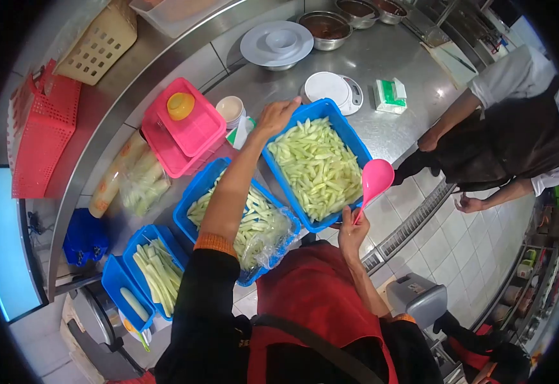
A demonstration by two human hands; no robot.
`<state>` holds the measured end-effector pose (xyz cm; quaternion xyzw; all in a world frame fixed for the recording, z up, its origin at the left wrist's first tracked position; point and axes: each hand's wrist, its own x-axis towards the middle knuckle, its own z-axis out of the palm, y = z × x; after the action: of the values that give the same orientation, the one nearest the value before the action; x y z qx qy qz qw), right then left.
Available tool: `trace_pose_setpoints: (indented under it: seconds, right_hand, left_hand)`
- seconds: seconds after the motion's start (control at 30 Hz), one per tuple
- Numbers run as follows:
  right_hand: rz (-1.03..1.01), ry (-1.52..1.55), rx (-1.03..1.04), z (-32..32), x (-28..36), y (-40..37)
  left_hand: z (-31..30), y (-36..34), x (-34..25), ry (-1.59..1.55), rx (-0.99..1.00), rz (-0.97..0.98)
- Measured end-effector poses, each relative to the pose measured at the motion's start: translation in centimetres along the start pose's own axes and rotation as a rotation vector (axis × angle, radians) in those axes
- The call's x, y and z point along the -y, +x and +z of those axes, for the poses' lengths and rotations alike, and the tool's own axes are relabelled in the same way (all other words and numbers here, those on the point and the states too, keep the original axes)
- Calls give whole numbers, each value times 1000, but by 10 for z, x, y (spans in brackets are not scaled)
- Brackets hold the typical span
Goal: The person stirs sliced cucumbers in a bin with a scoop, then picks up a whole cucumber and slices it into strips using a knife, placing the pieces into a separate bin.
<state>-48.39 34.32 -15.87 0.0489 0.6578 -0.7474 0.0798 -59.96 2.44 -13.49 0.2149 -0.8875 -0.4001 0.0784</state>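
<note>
A blue plastic tub (346, 128) full of pale green cut vegetable strips (318, 166) is in front of me. My left hand (278, 120) is closed on its far left rim. At the near right corner, my right hand (354, 232) is wrapped round the handle of a pink plastic ladle (378, 177), whose bowl rests over the tub's right edge. Whether that hand also grips the tub is hidden. Under my left forearm stands a second blue tub (187, 214), holding more strips and a clear plastic bag (278, 237).
Smaller blue tubs (131, 246) with long peeled pieces stand at left. Pink baskets (183, 128), a kitchen scale (327, 89), a green-white carton (391, 96), stacked plates (276, 43) and metal bowls (324, 29) are on the steel counter (254, 83). A co-worker (497, 134) stands at right.
</note>
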Motion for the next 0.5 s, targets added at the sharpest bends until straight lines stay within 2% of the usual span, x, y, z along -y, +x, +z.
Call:
trace_pose_setpoints:
  seconds: [0.03,0.1,0.13,0.17,0.2,0.3,0.33,0.37,0.43,0.47,0.5]
  right_hand:
    - [0,-13,9,-1,5,6]
    - [16,-248,91,-8,15,16]
    - [31,-364,137,-14,17,17]
    - [-148,-676,119,-29,16,25]
    - [-264,-839,95,-33,29,28]
    - [-565,-1173,101,-26,70,41]
    - [-703,-1256,69,-21,74,50]
    - [-730,-1299,94,-16,81,61]
    - [-866,-1411,159,-14,82,96]
    - [-855,-1433,196,-10,87,109]
    - [-828,-1592,287,-4,102,116]
  left_hand:
    - [2,3,-3,-11,-5,-10]
    - [5,-5,-5,238,-321,207]
    - [-3,-19,-10,235,-317,179]
    - [-22,-36,-22,82,-358,179]
    - [-42,-55,-31,-67,-408,176]
    - [-87,-139,-35,-207,-517,173]
    - [-95,-171,-30,-226,-577,129]
    - [-105,-202,-25,-246,-641,89]
    - [-120,-274,6,-75,-724,-46]
    - [-127,-309,4,-81,-765,-185]
    - [-132,-344,0,-90,-804,-324]
